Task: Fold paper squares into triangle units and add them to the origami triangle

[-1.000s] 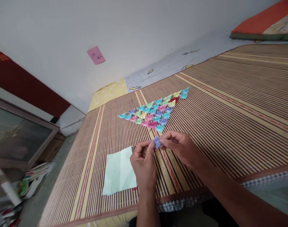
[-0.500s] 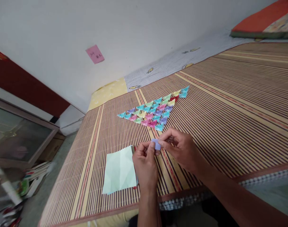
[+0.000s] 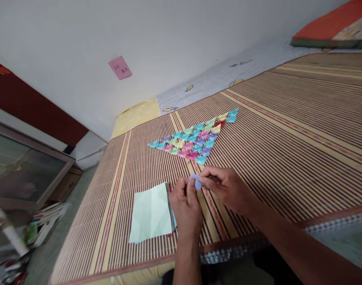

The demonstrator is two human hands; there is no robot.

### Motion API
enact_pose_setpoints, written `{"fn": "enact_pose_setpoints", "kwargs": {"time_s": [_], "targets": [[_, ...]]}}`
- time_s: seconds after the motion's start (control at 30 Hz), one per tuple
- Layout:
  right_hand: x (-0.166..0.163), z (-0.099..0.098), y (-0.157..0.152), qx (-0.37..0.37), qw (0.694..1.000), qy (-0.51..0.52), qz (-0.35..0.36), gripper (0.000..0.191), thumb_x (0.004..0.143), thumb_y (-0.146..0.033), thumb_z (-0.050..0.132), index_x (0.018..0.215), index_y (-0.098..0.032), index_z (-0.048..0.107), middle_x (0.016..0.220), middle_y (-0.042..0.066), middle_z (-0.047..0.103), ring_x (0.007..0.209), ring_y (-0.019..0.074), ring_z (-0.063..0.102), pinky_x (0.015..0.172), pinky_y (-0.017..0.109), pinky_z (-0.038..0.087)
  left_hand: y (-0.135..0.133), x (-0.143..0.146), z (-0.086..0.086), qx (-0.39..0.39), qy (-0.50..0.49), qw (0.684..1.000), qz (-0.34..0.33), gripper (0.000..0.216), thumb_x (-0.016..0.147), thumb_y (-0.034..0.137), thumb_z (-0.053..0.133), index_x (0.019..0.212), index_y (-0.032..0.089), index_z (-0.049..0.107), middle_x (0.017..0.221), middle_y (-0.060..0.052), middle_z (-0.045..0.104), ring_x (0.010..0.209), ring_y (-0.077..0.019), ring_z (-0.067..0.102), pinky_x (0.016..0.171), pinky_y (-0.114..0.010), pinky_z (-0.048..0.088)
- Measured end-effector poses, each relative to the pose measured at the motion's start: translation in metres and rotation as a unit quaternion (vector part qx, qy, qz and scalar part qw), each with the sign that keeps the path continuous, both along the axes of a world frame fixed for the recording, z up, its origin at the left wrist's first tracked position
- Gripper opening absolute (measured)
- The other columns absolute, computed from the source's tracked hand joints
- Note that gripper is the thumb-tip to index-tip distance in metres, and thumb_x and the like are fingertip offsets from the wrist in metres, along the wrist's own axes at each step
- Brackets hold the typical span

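A small folded piece of purple paper (image 3: 196,181) is pinched between both hands above the striped mat. My left hand (image 3: 187,202) grips its left side, thumb on top and fingers curled. From the right, my right hand (image 3: 224,188) pinches the other edge between thumb and forefinger. Just beyond lie several folded paper boats (image 3: 188,145) in blue, pink, green, yellow, purple and red, set out in rows that form a triangle. Beside my left wrist rests a stack of paper sheets (image 3: 151,213), pale green on top, with blue and red edges showing underneath.
The striped mat (image 3: 276,158) covers a bed against a white wall (image 3: 169,35). On that wall is a pink note (image 3: 120,67). Folded orange bedding (image 3: 326,25) sits at the far right. A glass-fronted cabinet (image 3: 23,170) and clutter stand on the floor at left.
My left hand has shifted slightly right and its fingers have curled in more. The right hand has turned a little at the purple paper's edge. Boats and stack stay put.
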State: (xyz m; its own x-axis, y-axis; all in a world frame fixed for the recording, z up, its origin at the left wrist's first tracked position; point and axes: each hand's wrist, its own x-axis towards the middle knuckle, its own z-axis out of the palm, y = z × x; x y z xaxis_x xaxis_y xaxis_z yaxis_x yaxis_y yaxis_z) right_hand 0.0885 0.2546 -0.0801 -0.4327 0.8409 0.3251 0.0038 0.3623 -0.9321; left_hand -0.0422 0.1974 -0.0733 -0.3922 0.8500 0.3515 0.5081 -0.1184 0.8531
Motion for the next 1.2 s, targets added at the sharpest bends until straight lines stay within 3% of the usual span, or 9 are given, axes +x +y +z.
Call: {"fn": "enact_pose_setpoints", "kwargs": {"time_s": [0.1,0.17,0.43,0.5,0.63,0.7,0.9,1.1,1.2], "targets": [[-0.003,-0.001,-0.005,0.137,0.987,-0.059,-0.057,0.026,0.101,-0.029,0.051,0.077,-0.021,0.06,0.073,0.002,0.06,0.069,0.0166,0.056,0.065,0.028,0.042,0.002,-0.003,-0.002,-0.034,-0.088,0.995,-0.016,0.039,0.097,0.04,0.055,0.064,0.023,0.048,0.059,0.004,0.043,0.059,-0.0151,0.04,0.059,-0.027,0.03],[-0.005,0.0,-0.008,0.174,0.979,-0.071,-0.073,0.027,0.1,-0.027,0.051,0.076,-0.021,0.059,0.073,0.002,0.059,0.07,0.0169,0.055,0.067,0.029,0.041,0.003,-0.004,-0.003,-0.049,-0.143,0.988,-0.024,0.042,0.096,0.046,0.057,0.062,0.022,0.047,0.059,0.004,0.042,0.059,-0.015,0.039,0.058,-0.026,0.031],[-0.009,0.001,-0.009,-0.049,0.996,0.047,-0.062,0.027,0.097,-0.035,0.055,0.076,-0.019,0.062,0.065,-0.001,0.056,0.058,0.0143,0.051,0.055,0.026,0.039,0.003,0.001,0.003,-0.037,-0.229,0.972,-0.047,0.03,0.091,0.045,0.066,0.075,0.02,0.059,0.071,0.003,0.054,0.068,-0.0144,0.048,0.066,-0.024,0.04],[-0.011,0.0,-0.01,-0.056,0.996,0.047,-0.048,0.027,0.097,-0.035,0.054,0.075,-0.02,0.06,0.063,-0.002,0.053,0.056,0.0139,0.048,0.053,0.026,0.037,0.002,-0.002,0.002,-0.022,-0.229,0.972,-0.04,0.028,0.089,0.043,0.068,0.075,0.02,0.059,0.07,0.003,0.055,0.069,-0.0143,0.048,0.066,-0.024,0.04],[-0.015,-0.004,-0.015,0.071,0.994,-0.017,-0.079,0.026,0.097,-0.029,0.053,0.073,-0.021,0.056,0.067,-0.001,0.051,0.062,0.0147,0.048,0.06,0.028,0.035,0.001,-0.008,-0.003,-0.036,-0.21,0.976,-0.038,0.033,0.09,0.043,0.067,0.07,0.019,0.056,0.066,0.004,0.05,0.066,-0.0135,0.043,0.062,-0.023,0.037],[-0.017,-0.005,-0.016,0.089,0.992,-0.034,-0.088,0.025,0.096,-0.028,0.053,0.072,-0.021,0.055,0.068,-0.001,0.051,0.063,0.0148,0.049,0.061,0.029,0.035,0.002,-0.01,-0.005,-0.056,-0.237,0.969,-0.051,0.036,0.09,0.046,0.066,0.069,0.019,0.055,0.066,0.004,0.048,0.065,-0.0129,0.042,0.061,-0.023,0.037],[-0.013,-0.004,-0.008,-0.1,0.993,0.053,-0.009,0.034,0.096,-0.037,0.055,0.067,-0.021,0.052,0.058,-0.005,0.044,0.053,0.0119,0.042,0.051,0.026,0.034,0.003,-0.009,-0.004,-0.05,-0.299,0.951,-0.059,0.032,0.089,0.043,0.069,0.073,0.019,0.057,0.066,0.003,0.055,0.065,-0.0125,0.05,0.065,-0.023,0.043],[-0.002,-0.005,0.004,-0.155,0.976,0.14,0.054,0.019,0.09,-0.035,0.065,0.099,-0.018,0.067,0.069,-0.002,0.062,0.061,0.0128,0.057,0.059,0.025,0.047,0.004,-0.016,-0.002,-0.102,-0.294,0.938,-0.153,0.032,0.091,0.041,0.067,0.072,0.017,0.059,0.056,0.002,0.06,0.054,-0.0103,0.049,0.057,-0.021,0.039],[-0.003,-0.006,0.003,-0.164,0.975,0.133,0.066,0.016,0.089,-0.031,0.066,0.095,-0.017,0.07,0.067,-0.001,0.065,0.059,0.0131,0.061,0.058,0.025,0.049,0.007,-0.014,-0.001,-0.09,-0.316,0.935,-0.135,0.029,0.088,0.041,0.07,0.076,0.017,0.06,0.055,0.002,0.061,0.052,-0.0103,0.052,0.054,-0.021,0.04]]}}
